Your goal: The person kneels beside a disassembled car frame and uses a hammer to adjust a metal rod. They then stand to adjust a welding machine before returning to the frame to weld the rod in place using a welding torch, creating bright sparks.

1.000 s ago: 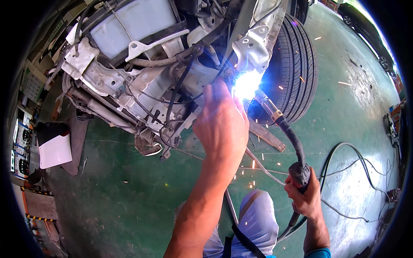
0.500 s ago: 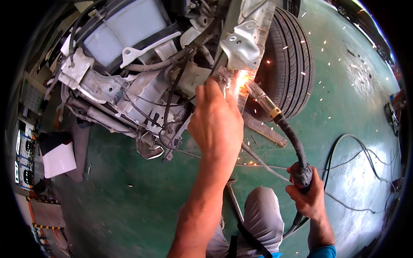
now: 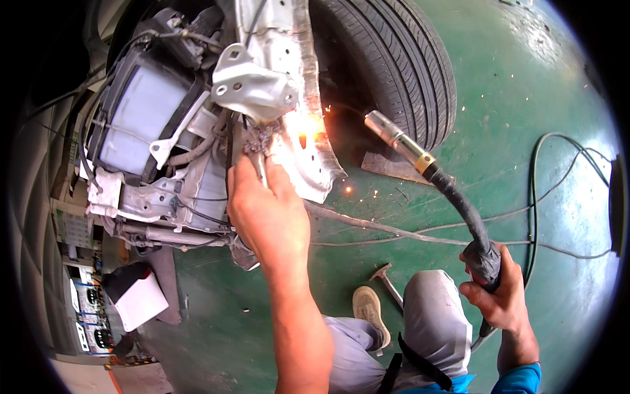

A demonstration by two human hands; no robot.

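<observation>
- Welding torch [image 3: 462, 205]: held up at the person's right above the green floor [image 3: 223, 308]; its metal nozzle [image 3: 387, 131] points up and left toward the steel rail [image 3: 272, 33], well apart from it.
- Handling: probably of middling weight, with a rigid front end; the dark, curved neck looks rubbery and may give a little; the nozzle is likely hot and no place for fingers.
- Where to hold: the dark, wrapped handle [image 3: 482, 262] behind the neck; its dull surface should not be slippery.
- Right hand [image 3: 502, 295]: its grip is clamped round that handle, well back from the nozzle.
- Left hand [image 3: 269, 210]: its grip is together on a thin metal piece [image 3: 261, 169], just below a grey clump [image 3: 258, 139]; what the piece belongs to I cannot tell; it looks stiff, could carry heat, and is best held away from the glow.
- Steel rail: shows a bright glow [image 3: 307, 125] under the holed bracket [image 3: 256, 75]; stiff, probably heavy, its ragged edge perhaps sharp.
- Farther out: a tyre [image 3: 407, 59] right of the rail; a flat brown strip [image 3: 394, 167] near it; a hammer [image 3: 392, 289] beside the person's knee [image 3: 433, 299]; dark cables [image 3: 535, 190] looping at the right.
</observation>
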